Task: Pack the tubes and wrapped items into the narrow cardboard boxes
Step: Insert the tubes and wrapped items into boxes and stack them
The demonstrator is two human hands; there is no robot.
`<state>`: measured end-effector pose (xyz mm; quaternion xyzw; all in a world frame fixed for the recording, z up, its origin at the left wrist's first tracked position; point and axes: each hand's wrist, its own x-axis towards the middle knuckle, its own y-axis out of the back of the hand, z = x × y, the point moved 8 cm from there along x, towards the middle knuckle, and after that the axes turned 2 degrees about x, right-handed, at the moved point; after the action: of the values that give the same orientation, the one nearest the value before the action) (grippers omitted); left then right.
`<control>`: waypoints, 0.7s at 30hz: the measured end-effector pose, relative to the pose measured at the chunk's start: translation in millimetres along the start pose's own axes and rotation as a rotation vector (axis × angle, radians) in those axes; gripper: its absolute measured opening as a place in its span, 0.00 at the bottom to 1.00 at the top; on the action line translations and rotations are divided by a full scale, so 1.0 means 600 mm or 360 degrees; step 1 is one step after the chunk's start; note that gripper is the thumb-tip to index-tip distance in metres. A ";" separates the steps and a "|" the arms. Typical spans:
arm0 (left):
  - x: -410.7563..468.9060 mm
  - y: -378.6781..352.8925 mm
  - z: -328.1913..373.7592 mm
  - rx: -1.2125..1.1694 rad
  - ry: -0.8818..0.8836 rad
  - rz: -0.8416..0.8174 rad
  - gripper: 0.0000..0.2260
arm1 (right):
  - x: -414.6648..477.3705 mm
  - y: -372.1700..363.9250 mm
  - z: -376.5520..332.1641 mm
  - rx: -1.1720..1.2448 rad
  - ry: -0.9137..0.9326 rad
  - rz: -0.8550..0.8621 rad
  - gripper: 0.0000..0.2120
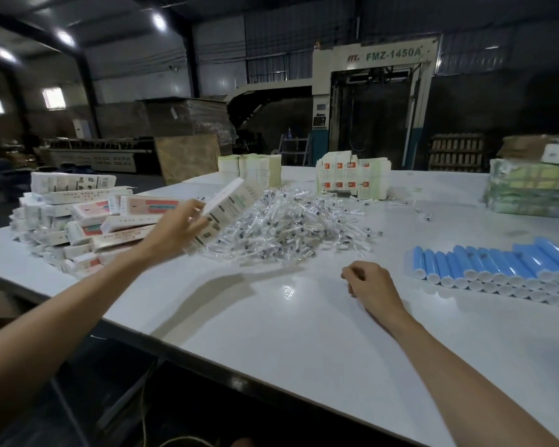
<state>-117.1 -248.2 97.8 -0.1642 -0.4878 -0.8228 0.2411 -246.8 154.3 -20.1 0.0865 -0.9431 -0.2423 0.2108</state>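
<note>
Boxes of narrow white printed cardboard (78,221) lie heaped at the left edge of the white bench (271,333). Just above them our left hand (178,230) grips one long white cardboard box (226,201), held tilted with our fingers curled round its near end. It hides part of the heap of clear-wrapped items (291,221) at the bench's middle. Stacked flat carton blanks (352,179) stand along the far edge. Our right hand (371,285) rests on the bench, fingers loosely curled, holding nothing. Blue plastic tubes with white caps (497,262) lie in rows at the right edge.
</note>
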 end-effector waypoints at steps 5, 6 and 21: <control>-0.023 -0.146 0.076 -0.0871 0.0229 -0.0358 0.07 | -0.006 0.002 -0.003 0.0012 -0.0004 -0.0010 0.14; -0.025 -0.177 0.092 -0.1146 0.0320 -0.0430 0.08 | -0.006 0.003 -0.003 0.0018 -0.0007 -0.0010 0.14; -0.038 -0.419 0.278 -0.2132 0.0683 -0.0724 0.26 | 0.002 0.074 0.005 -0.0387 -0.0185 0.0400 0.14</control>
<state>-232.5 7.0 -17.1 -0.0065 0.1550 -0.9879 0.0028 -251.9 193.7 -0.5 -0.0723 -0.9208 -0.3309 0.1936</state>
